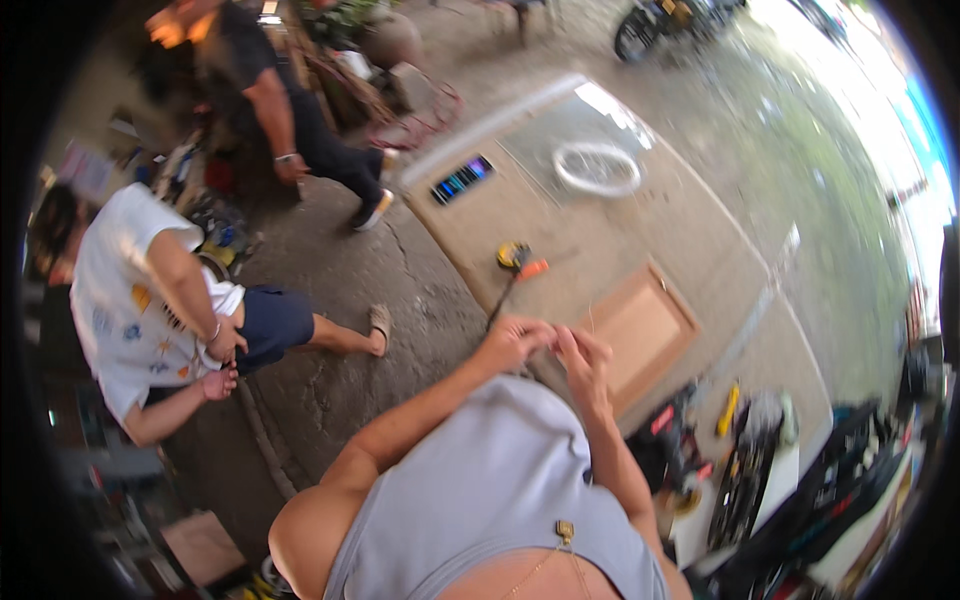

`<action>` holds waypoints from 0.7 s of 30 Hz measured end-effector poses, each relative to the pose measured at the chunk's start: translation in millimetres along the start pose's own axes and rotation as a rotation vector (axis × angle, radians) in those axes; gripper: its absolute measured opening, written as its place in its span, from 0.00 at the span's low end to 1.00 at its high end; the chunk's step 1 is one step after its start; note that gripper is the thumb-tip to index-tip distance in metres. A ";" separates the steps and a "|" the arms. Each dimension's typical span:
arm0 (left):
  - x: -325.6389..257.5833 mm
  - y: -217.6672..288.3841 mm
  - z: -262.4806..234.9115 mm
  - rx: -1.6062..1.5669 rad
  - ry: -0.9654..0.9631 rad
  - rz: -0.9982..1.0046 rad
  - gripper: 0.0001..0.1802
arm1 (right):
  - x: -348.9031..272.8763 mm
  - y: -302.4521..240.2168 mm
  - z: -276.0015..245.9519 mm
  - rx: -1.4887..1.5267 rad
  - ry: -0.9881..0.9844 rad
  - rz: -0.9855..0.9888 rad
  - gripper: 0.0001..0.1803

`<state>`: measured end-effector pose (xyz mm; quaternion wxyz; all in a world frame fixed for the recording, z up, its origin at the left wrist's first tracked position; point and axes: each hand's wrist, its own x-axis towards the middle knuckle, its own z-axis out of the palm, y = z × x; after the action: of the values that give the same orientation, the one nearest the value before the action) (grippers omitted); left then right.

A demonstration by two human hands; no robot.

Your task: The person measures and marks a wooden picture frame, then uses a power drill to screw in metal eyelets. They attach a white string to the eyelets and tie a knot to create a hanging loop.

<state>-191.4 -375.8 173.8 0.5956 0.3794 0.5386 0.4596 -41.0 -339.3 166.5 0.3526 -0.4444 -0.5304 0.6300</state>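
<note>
My left hand (pixel 512 342) and my right hand (pixel 585 352) are raised together in front of my grey sleeveless top, fingertips almost meeting. They seem to pinch something very thin between them; the blur hides what it is. Below and beyond them on the ground lies a shallow brown framed board (pixel 645 330). A yellow and orange power tool (pixel 518 258) with a dark cord lies farther out on a pale flat panel (pixel 480 215).
A person in a white printed shirt and dark shorts (pixel 140 300) sits at the left. Another in dark clothes (pixel 270 100) stands behind. A white ring (pixel 597 168) lies on the panel. Tools and black cases (pixel 760 470) crowd the lower right. A motorbike (pixel 660 22) stands far off.
</note>
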 end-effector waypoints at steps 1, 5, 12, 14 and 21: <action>1.1 -10.3 -7.4 -0.024 -0.015 0.014 0.09 | 0.7 -2.4 3.5 -0.067 0.012 -0.031 0.13; -1.2 -19.4 -52.3 0.001 0.254 0.075 0.09 | 8.3 -4.3 5.7 0.116 0.164 -0.124 0.13; 3.9 -90.8 -287.9 1.058 0.770 -0.030 0.39 | -10.0 -67.4 -2.1 0.412 0.456 -0.337 0.12; 15.9 -21.5 -241.1 0.743 0.402 0.050 0.48 | -21.6 -75.2 11.8 0.482 0.436 -0.336 0.12; 50.6 -13.5 -25.7 0.248 -0.783 0.573 0.21 | -59.8 -105.5 69.6 0.819 0.364 -0.314 0.12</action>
<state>-215.1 -332.4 142.7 0.5534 0.7239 0.1995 0.3604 -87.6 -398.9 284.1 0.6769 -0.2864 -0.2288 0.6382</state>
